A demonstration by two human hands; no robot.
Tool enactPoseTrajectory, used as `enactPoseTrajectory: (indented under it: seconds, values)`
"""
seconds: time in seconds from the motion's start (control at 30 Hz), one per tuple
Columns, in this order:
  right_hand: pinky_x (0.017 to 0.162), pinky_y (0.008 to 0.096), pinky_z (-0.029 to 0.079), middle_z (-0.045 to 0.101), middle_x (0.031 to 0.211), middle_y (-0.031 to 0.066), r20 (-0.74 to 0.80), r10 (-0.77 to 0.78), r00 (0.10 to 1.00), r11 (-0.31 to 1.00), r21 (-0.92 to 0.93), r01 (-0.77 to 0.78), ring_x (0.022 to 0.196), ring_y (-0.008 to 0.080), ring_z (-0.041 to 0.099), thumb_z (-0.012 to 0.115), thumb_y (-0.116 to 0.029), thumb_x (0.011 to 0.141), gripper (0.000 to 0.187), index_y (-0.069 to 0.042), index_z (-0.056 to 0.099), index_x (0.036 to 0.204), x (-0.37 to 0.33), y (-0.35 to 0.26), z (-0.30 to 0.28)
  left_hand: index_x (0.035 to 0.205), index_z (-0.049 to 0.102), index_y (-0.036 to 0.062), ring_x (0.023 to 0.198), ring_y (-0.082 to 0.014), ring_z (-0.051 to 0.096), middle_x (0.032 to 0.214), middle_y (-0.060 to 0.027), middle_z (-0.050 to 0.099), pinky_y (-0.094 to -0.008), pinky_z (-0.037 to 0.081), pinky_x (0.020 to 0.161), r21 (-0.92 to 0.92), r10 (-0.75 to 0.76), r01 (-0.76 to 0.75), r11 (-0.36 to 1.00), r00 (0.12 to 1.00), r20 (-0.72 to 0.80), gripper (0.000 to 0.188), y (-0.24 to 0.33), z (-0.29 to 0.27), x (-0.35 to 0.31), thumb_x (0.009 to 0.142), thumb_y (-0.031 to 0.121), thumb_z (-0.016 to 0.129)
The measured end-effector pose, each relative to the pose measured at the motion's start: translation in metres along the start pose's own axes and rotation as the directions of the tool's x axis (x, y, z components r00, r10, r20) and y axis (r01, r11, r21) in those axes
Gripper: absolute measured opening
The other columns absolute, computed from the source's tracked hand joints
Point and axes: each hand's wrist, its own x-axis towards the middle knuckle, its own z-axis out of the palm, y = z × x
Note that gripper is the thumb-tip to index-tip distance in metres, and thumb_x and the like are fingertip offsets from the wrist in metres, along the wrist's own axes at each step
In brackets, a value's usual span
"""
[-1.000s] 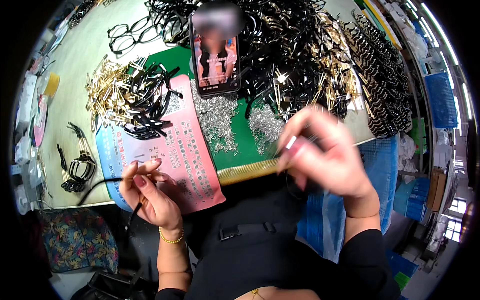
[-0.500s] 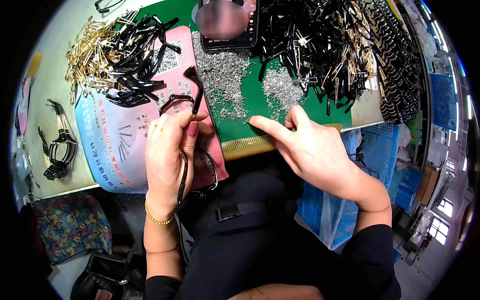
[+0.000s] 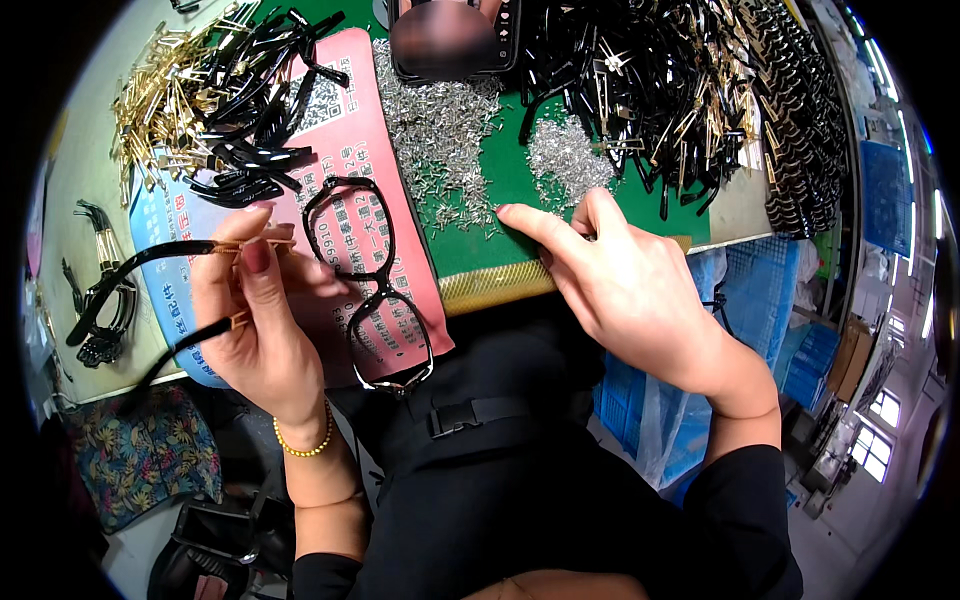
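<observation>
My left hand [image 3: 265, 325] is closed on a temple of a pair of black-framed eyeglasses [image 3: 385, 270], with a gold-coloured metal part between thumb and fingers. The two rims hang to the hand's right; both black temples [image 3: 150, 262] stick out to its left. My right hand [image 3: 625, 290] stretches its index finger to the edge of a spread of tiny silver screw-like pieces [image 3: 440, 150] on the green mat [image 3: 475, 258]. Its other fingers are curled in; what they hold, if anything, is hidden. A smaller heap of silver pieces [image 3: 568, 160] lies just beyond this hand.
Black and gold temples [image 3: 190, 110] pile up at the far left, partly over a pink and blue printed sheet [image 3: 365, 90]. A phone [image 3: 500, 45] stands at the back. More temples [image 3: 640, 90] heap at the right. Several assembled frames [image 3: 108, 310] lie far left.
My left hand has moved left and turned the eyeglasses, so the rims now face right and the temples point left. My right index finger stays by the silver pieces.
</observation>
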Motion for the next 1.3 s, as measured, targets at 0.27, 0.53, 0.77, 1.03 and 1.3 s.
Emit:
enactPoseTrajectory:
  seconds: [0.27,0.53,0.77,1.03,1.3]
  values:
    - [0.057,0.0432,0.056,0.055,0.100,0.0185,-0.017,0.009,1.000,1.000,0.010,-0.009,0.070,0.0334,0.068,0.061,-0.006,0.088,0.054,-0.021,0.054,0.140,-0.001,-0.001,0.002,0.124,0.060,-0.0066,0.073,-0.0105,0.069,0.111,-0.0125,0.068,-0.0224,0.057,0.063,0.084,-0.102,0.100,0.991,0.994,0.028,0.022,0.003,0.007,0.015,0.105,0.005,0.055]
    - [0.054,0.0428,0.056,0.054,0.098,0.0189,-0.001,0.042,0.999,0.998,-0.052,-0.042,0.068,0.0327,0.067,0.060,-0.006,0.088,0.063,-0.025,0.049,0.147,0.001,-0.006,0.004,0.126,0.060,-0.0027,0.073,-0.0096,0.068,0.103,-0.0093,0.067,-0.0219,0.058,0.064,0.013,-0.213,0.213,0.977,0.969,0.122,0.024,-0.006,0.007,0.035,0.104,0.009,0.058]
    - [0.056,0.0410,0.054,0.052,0.089,0.0104,0.017,0.011,1.000,0.998,0.066,-0.012,0.064,0.0292,0.063,0.060,-0.010,0.093,0.064,-0.031,0.047,0.152,-0.004,-0.007,-0.006,0.121,0.063,-0.0016,0.075,-0.0091,0.068,0.099,-0.0075,0.070,-0.0212,0.057,0.065,0.199,-0.356,0.310,0.930,0.894,0.272,0.019,0.006,0.002,0.016,0.104,0.002,0.054]
    - [0.053,0.0385,0.053,0.057,0.099,0.0167,0.068,-0.322,0.944,0.947,0.018,0.321,0.075,0.0293,0.067,0.061,-0.007,0.085,0.064,-0.025,0.054,0.146,0.021,-0.021,-0.002,0.117,0.065,-0.0022,0.074,-0.0091,0.070,0.097,-0.0076,0.074,-0.0220,0.058,0.063,0.245,-0.377,0.306,0.920,0.864,0.335,0.018,0.011,0.004,0.009,0.102,0.000,0.055]
    - [0.056,0.0378,0.054,0.058,0.098,0.0170,0.107,-0.333,0.937,0.943,0.028,0.332,0.077,0.0293,0.067,0.061,-0.007,0.083,0.060,-0.022,0.057,0.142,0.032,-0.021,-0.001,0.116,0.066,-0.0006,0.073,-0.0080,0.069,0.096,-0.0064,0.074,-0.0218,0.057,0.061,0.201,-0.372,0.320,0.926,0.866,0.334,0.018,0.005,0.002,0.006,0.102,-0.001,0.056]
